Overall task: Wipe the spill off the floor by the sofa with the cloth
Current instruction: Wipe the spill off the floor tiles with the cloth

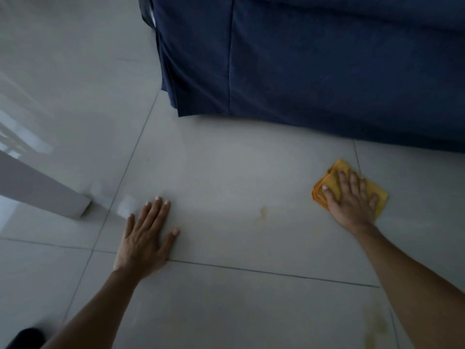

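Note:
A folded yellow cloth [332,178] lies on the pale tiled floor [226,177] just in front of the dark blue sofa [327,66]. My right hand [352,200] presses flat on the cloth, fingers spread across it. A faint yellowish spill mark [263,213] sits on the tile to the left of the cloth, between my two hands. More yellowish smearing [377,326] shows near the lower right. My left hand [147,235] rests flat on the floor, fingers apart, holding nothing.
The sofa's skirt hangs down to the floor along the top right. A white furniture leg [50,195] stands on the floor at the left. A dark object [25,337] shows at the bottom left corner.

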The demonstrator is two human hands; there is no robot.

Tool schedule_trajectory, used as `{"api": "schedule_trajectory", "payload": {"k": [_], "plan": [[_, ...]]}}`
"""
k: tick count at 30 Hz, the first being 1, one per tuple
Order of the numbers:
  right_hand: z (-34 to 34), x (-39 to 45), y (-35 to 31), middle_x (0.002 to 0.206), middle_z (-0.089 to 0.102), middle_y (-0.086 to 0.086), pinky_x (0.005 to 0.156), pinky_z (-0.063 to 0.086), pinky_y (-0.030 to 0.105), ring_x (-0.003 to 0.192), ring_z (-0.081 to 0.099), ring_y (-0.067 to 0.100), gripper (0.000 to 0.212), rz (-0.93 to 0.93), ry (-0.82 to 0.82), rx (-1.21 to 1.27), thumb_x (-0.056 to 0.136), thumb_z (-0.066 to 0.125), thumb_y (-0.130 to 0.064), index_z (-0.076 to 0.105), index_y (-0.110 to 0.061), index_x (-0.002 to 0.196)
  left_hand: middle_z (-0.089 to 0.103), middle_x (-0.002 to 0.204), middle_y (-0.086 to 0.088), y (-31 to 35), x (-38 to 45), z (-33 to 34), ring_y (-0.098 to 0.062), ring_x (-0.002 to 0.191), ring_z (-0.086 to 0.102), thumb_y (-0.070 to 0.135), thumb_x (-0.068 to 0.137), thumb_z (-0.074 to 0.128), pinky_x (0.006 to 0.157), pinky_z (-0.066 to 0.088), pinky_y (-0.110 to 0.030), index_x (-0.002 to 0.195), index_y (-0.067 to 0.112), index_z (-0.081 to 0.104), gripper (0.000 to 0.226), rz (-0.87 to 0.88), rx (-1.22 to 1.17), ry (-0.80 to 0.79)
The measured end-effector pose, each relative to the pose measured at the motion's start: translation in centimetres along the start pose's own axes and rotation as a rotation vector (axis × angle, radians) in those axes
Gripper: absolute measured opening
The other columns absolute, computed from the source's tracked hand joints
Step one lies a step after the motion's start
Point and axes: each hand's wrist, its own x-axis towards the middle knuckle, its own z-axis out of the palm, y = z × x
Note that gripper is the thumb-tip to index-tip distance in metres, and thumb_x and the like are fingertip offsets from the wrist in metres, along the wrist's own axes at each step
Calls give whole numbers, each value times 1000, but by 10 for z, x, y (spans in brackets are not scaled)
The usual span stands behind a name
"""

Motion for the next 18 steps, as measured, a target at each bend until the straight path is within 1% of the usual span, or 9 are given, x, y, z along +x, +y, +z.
{"api": "schedule_trajectory", "payload": {"k": [4, 7, 9, 13, 15, 18], "plan": [[14, -21, -45, 164, -1, -6, 116, 3, 57, 151, -1, 20, 79, -91, 32, -6, 85, 13, -72, 5, -36, 154, 9, 159, 11, 0, -20, 3, -10, 147, 8, 66, 90, 15, 119, 8, -35, 152, 33, 13, 71, -17, 20, 22], [21, -24, -91, 164, -1, -6, 116, 3, 57, 151, -2, 20, 81, -164, 49, -18, 83, 12, -72, 4, -36, 154, 8, 159, 12, 1, -16, 2, -8, 147, 5, 64, 91, 21, 119, 5, -34, 152, 35, 12, 69, -22, 23, 28], [24, -22, -122, 164, 0, -6, 116, 3, 58, 151, -1, 20, 81, -204, 47, -13, 83, 13, -72, 5, -36, 154, 8, 159, 11, 0, -16, 3, -8, 147, 6, 64, 91, 23, 119, 5, -34, 152, 35, 12, 68, -19, 22, 30], [33, -17, -189, 164, 0, -5, 116, -1, 58, 151, -2, 20, 75, -310, 56, 12, 90, 24, -70, 8, -35, 155, 9, 159, 11, -1, -15, 5, -9, 147, 8, 64, 91, 23, 118, 6, -35, 152, 33, 13, 69, -23, 33, 25], [35, -14, -225, 164, -1, -5, 116, -3, 57, 151, -4, 20, 75, -362, 46, 15, 90, 24, -70, 8, -35, 155, 8, 159, 11, 0, -15, 6, -8, 147, 6, 64, 91, 21, 118, 6, -35, 153, 33, 12, 70, -19, 42, 23], [41, -12, -280, 164, -1, -5, 116, -6, 57, 151, -5, 19, 76, -445, 34, 29, 89, 24, -71, 7, -36, 155, 13, 159, 9, -1, -15, 5, -9, 146, 10, 63, 92, 24, 117, 9, -35, 152, 30, 18, 69, -16, 24, 28]]}}
